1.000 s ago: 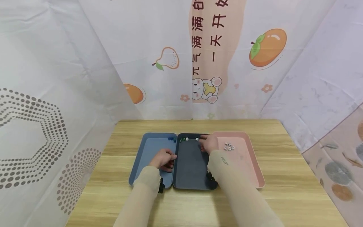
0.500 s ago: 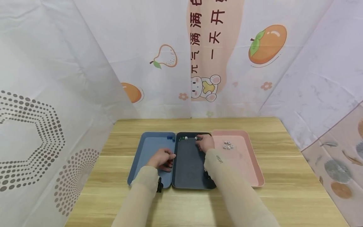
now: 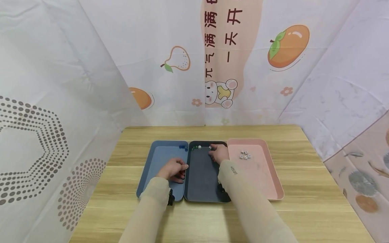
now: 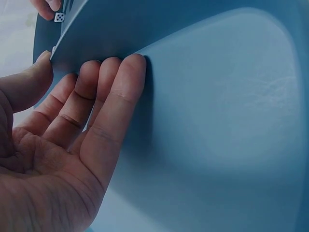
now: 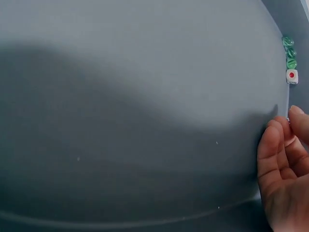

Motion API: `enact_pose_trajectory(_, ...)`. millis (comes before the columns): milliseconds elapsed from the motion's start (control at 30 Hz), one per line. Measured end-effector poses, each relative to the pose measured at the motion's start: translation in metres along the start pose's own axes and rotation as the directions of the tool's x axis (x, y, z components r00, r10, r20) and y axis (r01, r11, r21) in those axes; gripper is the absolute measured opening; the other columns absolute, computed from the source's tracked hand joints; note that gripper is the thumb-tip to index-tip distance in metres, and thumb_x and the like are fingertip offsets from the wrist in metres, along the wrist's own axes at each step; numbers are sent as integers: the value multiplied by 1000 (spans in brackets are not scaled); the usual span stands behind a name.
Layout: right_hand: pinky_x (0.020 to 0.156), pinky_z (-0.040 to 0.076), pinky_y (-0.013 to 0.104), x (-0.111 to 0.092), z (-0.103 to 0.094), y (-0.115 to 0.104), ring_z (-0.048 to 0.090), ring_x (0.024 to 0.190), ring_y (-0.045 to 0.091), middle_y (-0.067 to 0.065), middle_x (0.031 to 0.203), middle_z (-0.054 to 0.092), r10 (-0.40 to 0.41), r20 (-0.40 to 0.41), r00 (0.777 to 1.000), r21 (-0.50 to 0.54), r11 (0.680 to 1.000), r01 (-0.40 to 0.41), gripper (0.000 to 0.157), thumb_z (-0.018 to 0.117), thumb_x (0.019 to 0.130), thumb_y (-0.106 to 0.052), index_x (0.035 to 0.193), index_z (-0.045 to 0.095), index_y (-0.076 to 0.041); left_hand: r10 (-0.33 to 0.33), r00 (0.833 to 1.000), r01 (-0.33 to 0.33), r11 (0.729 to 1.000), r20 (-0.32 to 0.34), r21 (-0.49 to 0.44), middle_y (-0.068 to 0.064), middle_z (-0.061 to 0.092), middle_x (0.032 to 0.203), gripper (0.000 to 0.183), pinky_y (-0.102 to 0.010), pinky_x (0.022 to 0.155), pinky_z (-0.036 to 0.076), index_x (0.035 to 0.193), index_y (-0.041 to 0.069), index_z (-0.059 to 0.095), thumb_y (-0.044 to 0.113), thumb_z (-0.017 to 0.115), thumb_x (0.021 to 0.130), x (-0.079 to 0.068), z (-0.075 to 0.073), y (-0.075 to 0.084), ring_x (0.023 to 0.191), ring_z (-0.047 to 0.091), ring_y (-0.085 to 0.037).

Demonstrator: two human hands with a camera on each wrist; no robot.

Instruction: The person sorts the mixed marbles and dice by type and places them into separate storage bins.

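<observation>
My left hand (image 3: 174,168) holds the right wall of the blue tray (image 3: 147,168), thumb at the rim and fingers against the inside, as the left wrist view shows. At the back of the dark grey tray (image 3: 202,182), my right hand (image 3: 219,154) pinches a white die (image 3: 210,147) between thumb and fingers. In the right wrist view that die is mostly hidden by the fingertips. Left of it, along the back wall, sit another white die (image 5: 292,76) with a red pip and green glass marbles (image 5: 290,52) in a row.
Several white dice (image 3: 245,155) lie grouped in the pink tray (image 3: 262,182) on the right. Small blue pieces (image 3: 182,147) are in the blue tray's back right corner. All three trays stand side by side on a wooden table (image 3: 304,189), with printed cloth (image 3: 170,98) behind.
My right hand has moved slightly left onto the die at the back of the dark tray and now pinches it. The left hand stays at the blue tray's wall; the view shifted slightly.
</observation>
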State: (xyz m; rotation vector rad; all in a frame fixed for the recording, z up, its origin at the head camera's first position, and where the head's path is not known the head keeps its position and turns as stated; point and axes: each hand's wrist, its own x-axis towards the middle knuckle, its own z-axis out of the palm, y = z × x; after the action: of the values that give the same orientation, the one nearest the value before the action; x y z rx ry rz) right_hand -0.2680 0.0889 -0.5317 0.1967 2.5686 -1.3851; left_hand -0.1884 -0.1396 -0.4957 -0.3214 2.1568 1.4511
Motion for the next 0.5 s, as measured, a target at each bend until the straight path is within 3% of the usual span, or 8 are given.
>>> enact_pose_trajectory(500, 53, 52, 27, 2, -1, 1, 60, 57, 15, 4, 77, 71, -30, 17, 999, -38, 999, 30, 40, 70, 97, -8, 137, 67, -10, -2, 1000, 2, 1000, -7, -10, -13, 61, 82, 13, -39, 59, 61, 101, 5, 63, 18, 64, 103, 7, -1, -5, 70, 63, -25)
